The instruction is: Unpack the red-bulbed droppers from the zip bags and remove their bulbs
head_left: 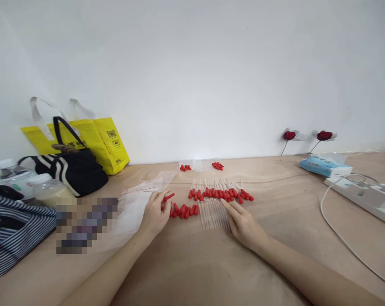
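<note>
Between the thumb and fingers of my left hand (156,212) is a red rubber bulb (169,197), its narrow end pointing right. Beside that hand lies a row of loose red bulbs (184,211). My right hand (243,221) pinches a thin clear dropper tube (218,200), which points left toward the other hand. Under and beside those fingers, several bare clear tubes (211,216) lie side by side. Just beyond them is a row of droppers (217,193), clear tubes with red bulbs on their near ends.
Near the wall lies a clear bag (198,165) with red bulbs. Plastic zip bags (138,199) are left of my hands. Further left stand a yellow bag (111,144), a black bag (84,172) and bottles (49,191). At right are tissues (322,166), a power strip (364,195) and a cable (330,229).
</note>
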Available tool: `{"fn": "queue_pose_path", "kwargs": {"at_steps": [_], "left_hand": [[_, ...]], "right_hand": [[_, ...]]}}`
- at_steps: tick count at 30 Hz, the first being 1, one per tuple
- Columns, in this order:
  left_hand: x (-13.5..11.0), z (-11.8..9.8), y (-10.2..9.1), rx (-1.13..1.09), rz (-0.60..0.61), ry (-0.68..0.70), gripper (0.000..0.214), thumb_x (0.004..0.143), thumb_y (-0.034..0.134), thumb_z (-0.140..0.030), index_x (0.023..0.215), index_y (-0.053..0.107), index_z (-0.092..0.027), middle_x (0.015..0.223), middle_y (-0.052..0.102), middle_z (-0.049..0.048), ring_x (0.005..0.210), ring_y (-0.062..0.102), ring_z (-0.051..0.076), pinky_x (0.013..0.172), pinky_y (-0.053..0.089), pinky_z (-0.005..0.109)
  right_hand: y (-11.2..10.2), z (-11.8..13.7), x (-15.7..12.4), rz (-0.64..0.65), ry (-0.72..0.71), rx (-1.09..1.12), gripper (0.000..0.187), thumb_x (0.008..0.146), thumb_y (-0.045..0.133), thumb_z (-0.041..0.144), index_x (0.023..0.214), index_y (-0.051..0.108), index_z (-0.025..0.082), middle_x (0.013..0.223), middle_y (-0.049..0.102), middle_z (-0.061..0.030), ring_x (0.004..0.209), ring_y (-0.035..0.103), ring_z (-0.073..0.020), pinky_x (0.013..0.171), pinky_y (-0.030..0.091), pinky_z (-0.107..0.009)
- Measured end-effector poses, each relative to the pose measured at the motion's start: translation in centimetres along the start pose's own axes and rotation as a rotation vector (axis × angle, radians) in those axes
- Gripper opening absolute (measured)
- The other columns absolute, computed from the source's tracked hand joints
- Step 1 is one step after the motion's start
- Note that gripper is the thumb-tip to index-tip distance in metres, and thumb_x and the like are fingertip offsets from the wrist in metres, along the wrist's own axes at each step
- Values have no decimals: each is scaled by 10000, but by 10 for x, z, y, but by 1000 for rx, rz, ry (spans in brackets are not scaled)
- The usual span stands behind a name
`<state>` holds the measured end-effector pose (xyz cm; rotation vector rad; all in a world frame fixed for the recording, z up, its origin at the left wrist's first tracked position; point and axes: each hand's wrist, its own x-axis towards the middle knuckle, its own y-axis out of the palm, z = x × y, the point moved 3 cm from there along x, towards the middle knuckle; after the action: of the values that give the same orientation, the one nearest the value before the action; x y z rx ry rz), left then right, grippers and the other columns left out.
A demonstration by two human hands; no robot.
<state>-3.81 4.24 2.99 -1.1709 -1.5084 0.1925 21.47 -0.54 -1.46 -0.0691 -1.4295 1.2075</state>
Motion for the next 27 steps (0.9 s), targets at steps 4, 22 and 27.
{"fn": "queue_pose_path", "kwargs": {"at_steps": [4, 22, 27], "left_hand": [[2, 1, 0, 129, 79, -51, 102, 728, 477, -217, 778, 551, -168, 712, 580, 23, 673, 556, 165, 638, 452, 291], [36, -50, 37, 203, 372, -84, 201, 736, 513, -368, 693, 643, -221, 818, 659, 14, 862, 561, 208, 765, 373, 329], [57, -71, 70, 213, 447, -140, 319, 705, 513, -471, 579, 640, -207, 684, 663, 45, 795, 582, 236, 759, 380, 361]], "right_hand": [[1, -3, 12, -25, 46, 94, 286, 788, 354, 57, 1004, 517, 150, 873, 592, -83, 775, 588, -165, 666, 508, -278], [30, 14, 24, 99, -26, 0, 163, 784, 404, 61, 748, 537, 150, 838, 559, -82, 779, 564, -158, 700, 493, -261], [28, 19, 24, 86, -59, -26, 151, 790, 420, 79, 755, 551, 145, 830, 583, -83, 805, 556, -176, 733, 485, -295]]}}
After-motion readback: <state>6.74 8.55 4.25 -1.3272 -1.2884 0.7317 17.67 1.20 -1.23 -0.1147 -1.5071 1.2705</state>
